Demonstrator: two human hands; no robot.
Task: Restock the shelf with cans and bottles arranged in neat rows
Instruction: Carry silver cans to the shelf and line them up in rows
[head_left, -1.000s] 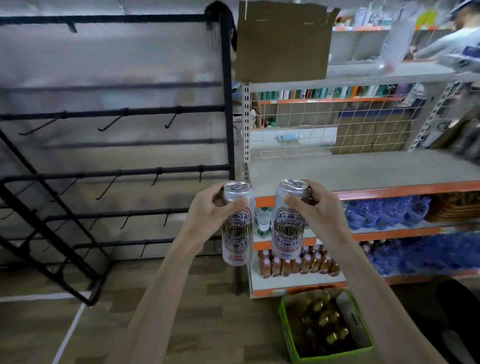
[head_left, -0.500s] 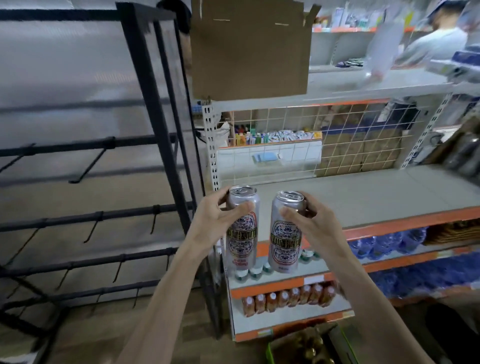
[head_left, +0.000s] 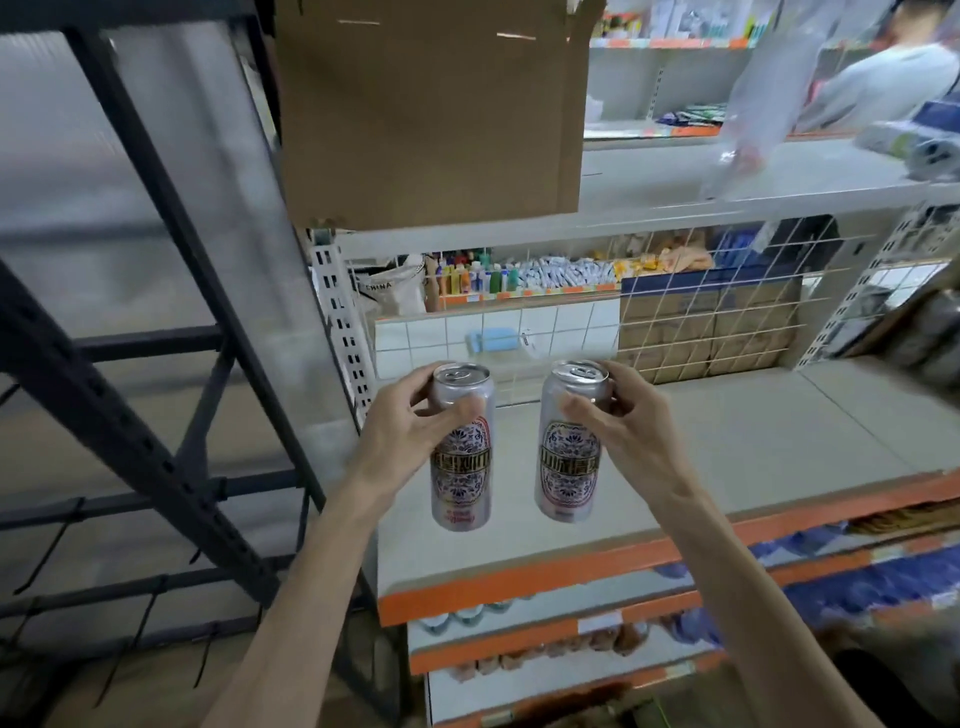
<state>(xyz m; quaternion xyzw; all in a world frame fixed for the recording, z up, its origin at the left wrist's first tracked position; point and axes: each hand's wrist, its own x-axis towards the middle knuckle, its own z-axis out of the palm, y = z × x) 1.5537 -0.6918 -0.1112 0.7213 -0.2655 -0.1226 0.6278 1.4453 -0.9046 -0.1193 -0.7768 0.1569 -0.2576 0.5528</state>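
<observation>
Head view, both hands gripping upright cans, left hand (head_left: 410, 431), right hand (head_left: 623, 431), labels blurred, lower shelves smeared.

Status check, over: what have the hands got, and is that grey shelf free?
Left hand holds one can, right hand another, both upright. Cans held above grey shelf. Shelf bare, nothing in the way.

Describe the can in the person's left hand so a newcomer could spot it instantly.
Find the bare grey shelf with the orange front edge. Two upright silver cans hang over its near-left end; the left hand grips the left can, nearer the black rack than its twin.
</observation>
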